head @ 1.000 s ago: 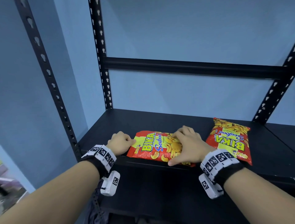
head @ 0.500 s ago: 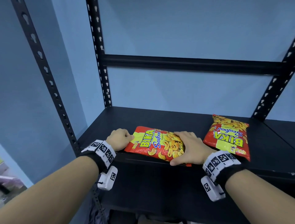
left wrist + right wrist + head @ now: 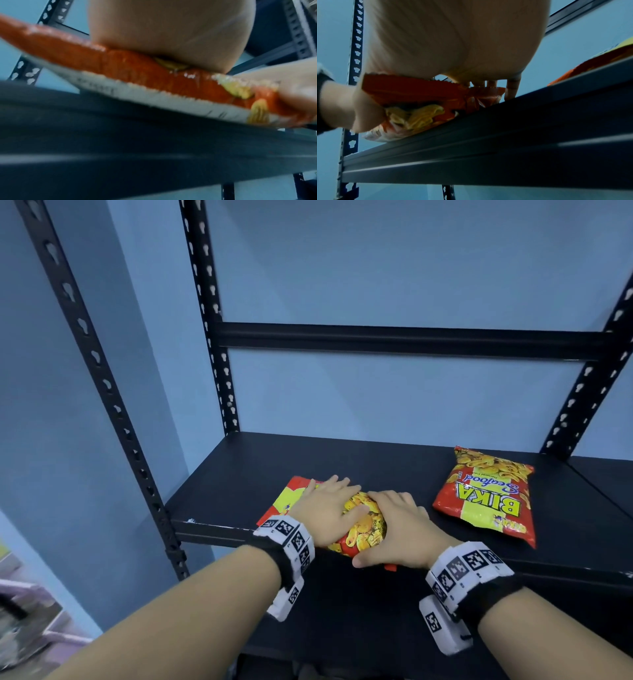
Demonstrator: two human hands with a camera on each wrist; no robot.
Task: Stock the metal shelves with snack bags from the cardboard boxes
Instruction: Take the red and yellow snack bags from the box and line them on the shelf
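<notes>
A red and yellow snack bag (image 3: 364, 525) lies near the front edge of the black metal shelf (image 3: 308, 460), mostly covered by both hands. My left hand (image 3: 325, 505) lies flat on top of its left half, fingers spread and straight. My right hand (image 3: 400, 522) grips its right end, fingers draped over the end and thumb along the front edge. From below, the left wrist view shows the left palm (image 3: 171, 33) pressing the bag (image 3: 120, 70). The right wrist view shows the fingers (image 3: 511, 89) reaching down past the bag (image 3: 419, 94) to the shelf. A second bag (image 3: 486, 498) lies flat to the right.
Black perforated uprights stand at the front left (image 3: 113, 405), back left (image 3: 212, 337) and back right (image 3: 589, 378), joined by a cross beam (image 3: 394, 340). A blue wall is behind. Bare shelf board stretches behind and left of the bags. Blurred items sit low at the left (image 3: 24, 611).
My left hand has moved from a fist at the bag's left end onto the top of the bag, now flat. The right hand stays at the right end.
</notes>
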